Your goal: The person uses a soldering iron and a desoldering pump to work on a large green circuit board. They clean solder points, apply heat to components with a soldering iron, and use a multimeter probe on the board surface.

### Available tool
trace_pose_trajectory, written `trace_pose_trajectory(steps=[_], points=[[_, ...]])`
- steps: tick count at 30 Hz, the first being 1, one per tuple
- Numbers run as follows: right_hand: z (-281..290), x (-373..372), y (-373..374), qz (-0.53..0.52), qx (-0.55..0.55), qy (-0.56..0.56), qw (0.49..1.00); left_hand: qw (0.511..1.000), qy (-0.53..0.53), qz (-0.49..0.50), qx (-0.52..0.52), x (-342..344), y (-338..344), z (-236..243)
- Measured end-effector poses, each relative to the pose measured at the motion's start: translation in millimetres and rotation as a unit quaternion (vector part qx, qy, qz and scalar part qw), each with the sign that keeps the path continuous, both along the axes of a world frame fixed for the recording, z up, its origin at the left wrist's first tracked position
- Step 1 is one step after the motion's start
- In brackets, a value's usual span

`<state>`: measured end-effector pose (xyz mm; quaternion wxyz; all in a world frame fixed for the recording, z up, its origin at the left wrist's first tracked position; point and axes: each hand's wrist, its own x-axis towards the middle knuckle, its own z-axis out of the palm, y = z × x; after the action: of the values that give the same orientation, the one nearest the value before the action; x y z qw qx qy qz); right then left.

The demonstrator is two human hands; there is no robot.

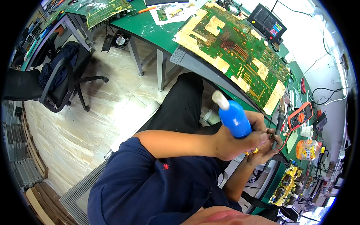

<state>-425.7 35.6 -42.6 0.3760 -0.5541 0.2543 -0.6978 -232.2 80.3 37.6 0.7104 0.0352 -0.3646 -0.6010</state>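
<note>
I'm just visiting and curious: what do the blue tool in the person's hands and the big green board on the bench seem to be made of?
The blue tool looks like smooth, glossy plastic, judging by the highlights on its barrel, with a matte white plunger end, probably plastic too. The left hand grips it. The green board looks like rigid laminate with a shiny green coating and metallic traces; its yellowish patches look like tape, though that is uncertain.
</note>
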Motion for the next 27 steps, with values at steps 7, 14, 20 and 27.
trace_pose_trajectory(steps=[7, 14, 20, 27], points=[[1.2, -29.9, -4.0, -0.076, -0.049, 0.069, 0.993, 0.999, 0.027, -0.002, 0.025, 5.1, 0.6, -0.5], [55.1, -9.2, -9.2, -0.097, -0.073, 0.097, 0.988, 0.957, -0.248, 0.118, 0.093, 1.1, -14.9, -29.4], [103.5, 38.5, 1.8, 0.043, -0.132, 0.180, 0.974, 0.885, -0.400, 0.240, -0.014, -6.8, -23.6, -42.4], [106.9, 51.7, 4.8, 0.164, -0.170, 0.277, 0.931, 0.892, -0.389, 0.227, -0.034, -8.7, -27.7, -59.6]])
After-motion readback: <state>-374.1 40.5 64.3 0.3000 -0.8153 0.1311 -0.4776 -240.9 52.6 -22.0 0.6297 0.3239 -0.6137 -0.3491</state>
